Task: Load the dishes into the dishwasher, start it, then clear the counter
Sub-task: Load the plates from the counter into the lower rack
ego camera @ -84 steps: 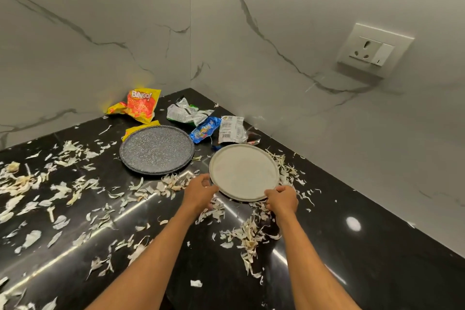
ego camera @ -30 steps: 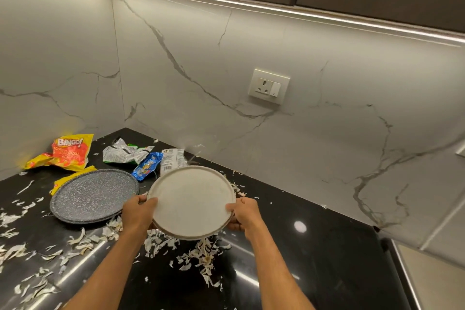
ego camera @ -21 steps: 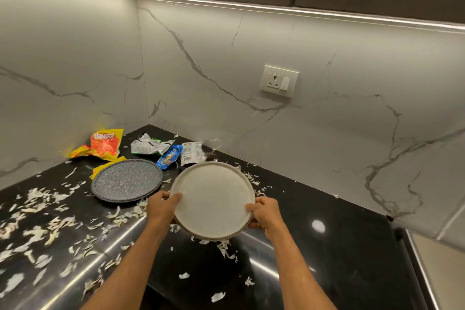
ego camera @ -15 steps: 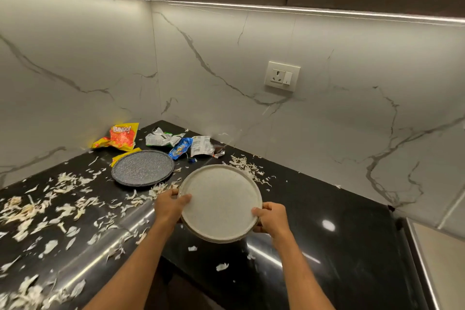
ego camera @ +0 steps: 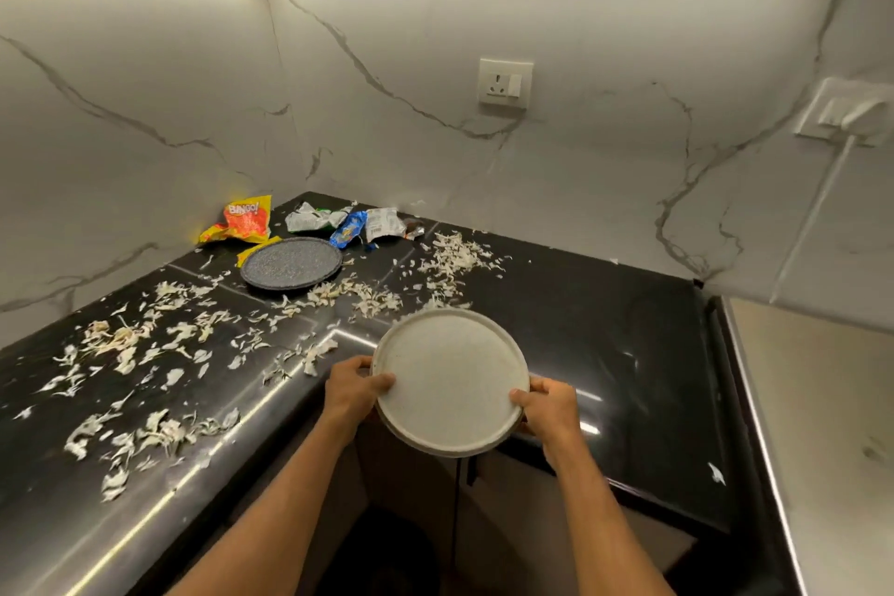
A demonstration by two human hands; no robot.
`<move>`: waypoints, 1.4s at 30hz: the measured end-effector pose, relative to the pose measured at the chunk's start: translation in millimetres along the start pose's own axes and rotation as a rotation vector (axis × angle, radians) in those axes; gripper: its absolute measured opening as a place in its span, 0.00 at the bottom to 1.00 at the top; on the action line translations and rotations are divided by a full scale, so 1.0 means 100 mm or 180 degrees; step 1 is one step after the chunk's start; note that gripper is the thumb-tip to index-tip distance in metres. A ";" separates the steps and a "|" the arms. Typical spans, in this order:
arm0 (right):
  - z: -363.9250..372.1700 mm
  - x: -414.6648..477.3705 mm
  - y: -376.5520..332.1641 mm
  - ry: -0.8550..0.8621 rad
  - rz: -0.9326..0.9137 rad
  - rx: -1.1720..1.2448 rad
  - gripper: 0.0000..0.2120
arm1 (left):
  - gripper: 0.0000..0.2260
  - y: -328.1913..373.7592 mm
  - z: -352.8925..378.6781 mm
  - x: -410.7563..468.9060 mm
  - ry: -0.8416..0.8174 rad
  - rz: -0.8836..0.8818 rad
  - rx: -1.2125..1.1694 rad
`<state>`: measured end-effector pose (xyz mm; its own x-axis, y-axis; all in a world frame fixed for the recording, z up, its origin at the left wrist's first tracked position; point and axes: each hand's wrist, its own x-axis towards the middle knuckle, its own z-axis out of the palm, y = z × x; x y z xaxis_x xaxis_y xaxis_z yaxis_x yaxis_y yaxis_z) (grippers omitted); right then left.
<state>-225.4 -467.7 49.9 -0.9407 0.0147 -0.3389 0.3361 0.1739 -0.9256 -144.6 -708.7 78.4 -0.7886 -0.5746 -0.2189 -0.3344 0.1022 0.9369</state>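
I hold a round white plate [ego camera: 451,378] in the air over the inner corner edge of the black counter [ego camera: 604,344], tilted toward me. My left hand [ego camera: 352,390] grips its left rim with the thumb on top. My right hand [ego camera: 546,407] grips its right rim the same way. A dark grey speckled plate [ego camera: 291,262] lies flat on the counter near the back corner. No dishwasher is in view.
Snack wrappers lie in the back corner: a red-yellow packet [ego camera: 242,220], a crumpled silver one [ego camera: 312,220], a blue one [ego camera: 348,230] and a white one [ego camera: 383,223]. Pale vegetable peelings [ego camera: 145,344] litter the counter. Dark cabinet doors [ego camera: 435,498] stand below the edge. A wall socket [ego camera: 505,82] sits above.
Both hands lifted the white plate off the counter and drew it back toward me, past the counter edge. The view pulled back from the corner.
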 end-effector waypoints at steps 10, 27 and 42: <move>-0.44 -1.17 0.48 0.0756 0.0035 -0.0138 0.05 | 0.10 -0.45 -0.05 -0.84 -0.0600 -0.0176 -0.0110; -1.69 -3.32 2.04 0.1723 0.0652 0.0122 0.09 | 0.10 -1.07 0.43 -2.80 -0.1818 -0.0102 0.0305; -3.20 -5.02 3.17 0.2432 0.1163 0.0791 0.10 | 0.09 -1.42 1.47 -4.87 -0.2481 0.0058 0.0880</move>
<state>338.8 -104.5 -19.1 -0.5157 0.6972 -0.4978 0.5384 -0.1882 -0.8214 210.7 -324.1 11.9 -0.8928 0.1466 -0.4260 -0.3527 0.3607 0.8634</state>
